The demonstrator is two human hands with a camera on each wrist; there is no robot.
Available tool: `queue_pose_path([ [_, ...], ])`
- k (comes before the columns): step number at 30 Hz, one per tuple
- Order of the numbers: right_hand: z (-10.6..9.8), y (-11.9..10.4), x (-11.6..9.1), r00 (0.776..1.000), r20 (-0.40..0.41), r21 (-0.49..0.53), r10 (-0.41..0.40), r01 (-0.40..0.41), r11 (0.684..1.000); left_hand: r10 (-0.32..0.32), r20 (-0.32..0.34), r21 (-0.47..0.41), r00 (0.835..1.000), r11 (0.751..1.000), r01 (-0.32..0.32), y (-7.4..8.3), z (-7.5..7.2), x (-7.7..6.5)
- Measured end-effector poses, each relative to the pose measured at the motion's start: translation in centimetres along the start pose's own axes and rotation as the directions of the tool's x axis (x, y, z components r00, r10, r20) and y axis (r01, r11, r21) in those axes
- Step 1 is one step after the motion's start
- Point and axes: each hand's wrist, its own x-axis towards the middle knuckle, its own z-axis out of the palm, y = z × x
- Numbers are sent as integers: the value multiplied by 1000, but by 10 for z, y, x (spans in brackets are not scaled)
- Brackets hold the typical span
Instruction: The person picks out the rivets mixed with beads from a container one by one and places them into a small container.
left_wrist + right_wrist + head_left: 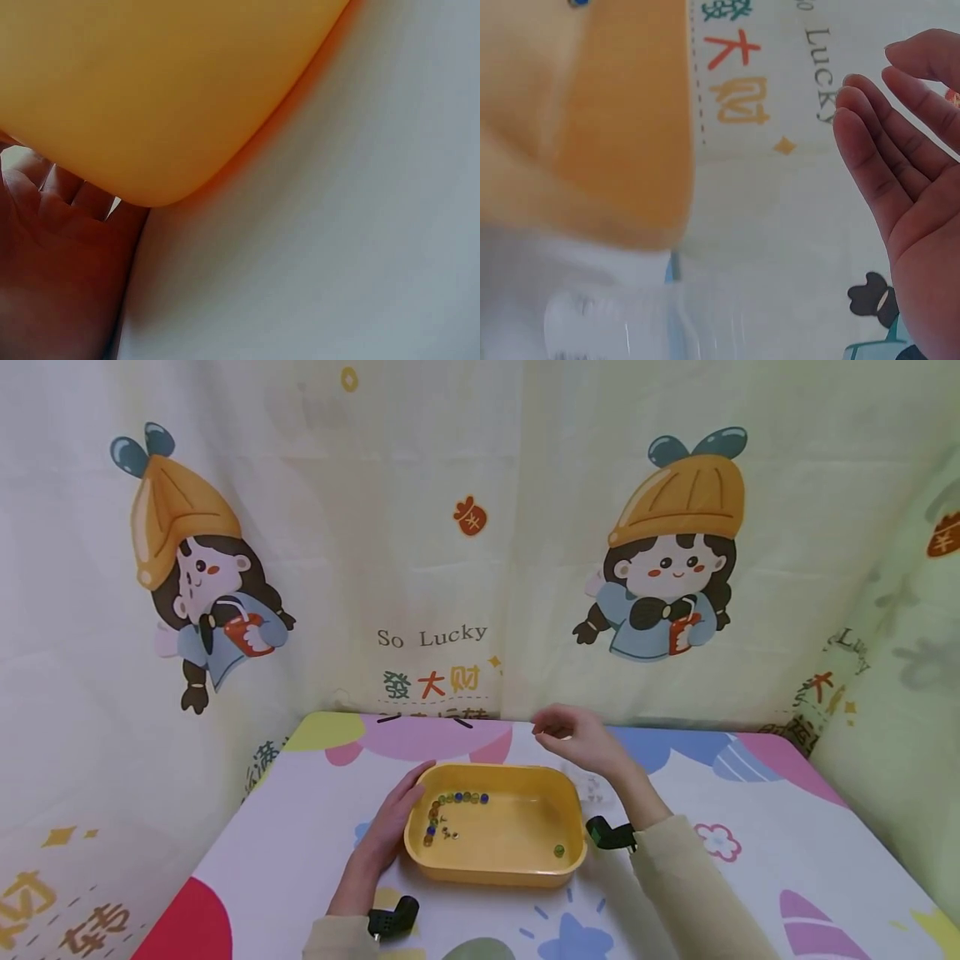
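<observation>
A yellow plastic tub (517, 827) stands on the table in the head view. Inside it, glass marbles (458, 797) form a bent line along the back and left. One green marble (559, 851) lies apart near the front right corner, and a few tiny pieces (447, 833) sit beside the bent line. My left hand (392, 817) rests along the tub's left end, fingers stretched against its outer wall. Above the tub's back right corner I hold my right hand (573, 739) raised, fingers gently bent and apart from the thumb (926, 56), with nothing between them.
Behind the tub's right end lies a clear plastic container (622, 322), partly hidden by my right arm in the head view. A patterned cloth covers the table (300, 835), and a printed curtain (555, 568) hangs along its back edge.
</observation>
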Motion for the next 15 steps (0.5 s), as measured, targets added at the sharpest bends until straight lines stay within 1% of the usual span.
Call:
queue_pose_path([
  [3,7,-5,5,1000,8,16,-16,16,1000,-9,1,17,1000,1000,9,0,1,0],
  [8,17,-11,14,1000,10,34,-24,24,999,0,3,28,1000,1000,0,2,1,2],
  [15,38,-17,22,996,66,75,-67,62,995,-19,2,8,1000,1000,19,1,-2,1],
])
